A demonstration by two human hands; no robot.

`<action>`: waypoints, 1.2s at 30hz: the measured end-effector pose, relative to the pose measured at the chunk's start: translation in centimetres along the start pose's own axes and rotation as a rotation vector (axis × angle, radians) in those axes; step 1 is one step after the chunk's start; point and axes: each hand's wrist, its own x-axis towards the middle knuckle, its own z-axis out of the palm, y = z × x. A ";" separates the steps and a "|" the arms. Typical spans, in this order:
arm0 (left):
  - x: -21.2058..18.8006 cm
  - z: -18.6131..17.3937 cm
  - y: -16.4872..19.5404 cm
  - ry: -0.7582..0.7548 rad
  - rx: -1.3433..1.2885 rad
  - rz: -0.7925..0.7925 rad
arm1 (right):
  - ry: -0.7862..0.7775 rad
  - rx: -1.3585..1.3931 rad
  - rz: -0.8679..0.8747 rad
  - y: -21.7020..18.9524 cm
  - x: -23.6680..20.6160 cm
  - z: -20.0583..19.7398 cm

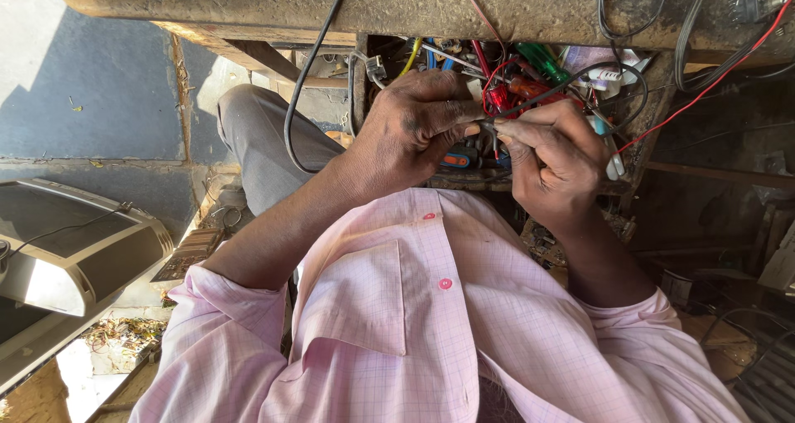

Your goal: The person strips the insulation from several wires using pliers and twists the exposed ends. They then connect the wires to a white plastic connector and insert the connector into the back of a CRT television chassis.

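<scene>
My left hand (414,129) is reaching forward from a rolled pink sleeve (232,307), wrist bent inward, thumb and forefinger pinching shut on the thin wire end (489,127) that sits between both hands. Meeting it fingertip to fingertip, my right hand (553,154) is curling into a loose fist, its thumb and forefinger also closing on that wire end. Just beyond the grip, an open drawer (638,154) under the worn wooden bench (331,5) is holding a green-handled screwdriver (542,61), red wires (497,88) and a black cable (580,79) looping over my right knuckles. Far left of the grip, a grey device casing (79,249) is lying on the floor.
</scene>
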 end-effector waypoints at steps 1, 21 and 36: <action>0.4 0.8 -1.9 -0.003 0.000 0.003 | -0.005 -0.002 0.002 1.9 0.2 0.5; 29.5 -40.8 32.2 -0.119 0.000 -0.071 | -0.088 -0.118 0.058 -38.4 41.8 -19.7; 33.3 -29.4 31.9 -0.184 -0.008 -0.125 | -0.118 -0.200 -0.023 -31.3 37.2 -27.3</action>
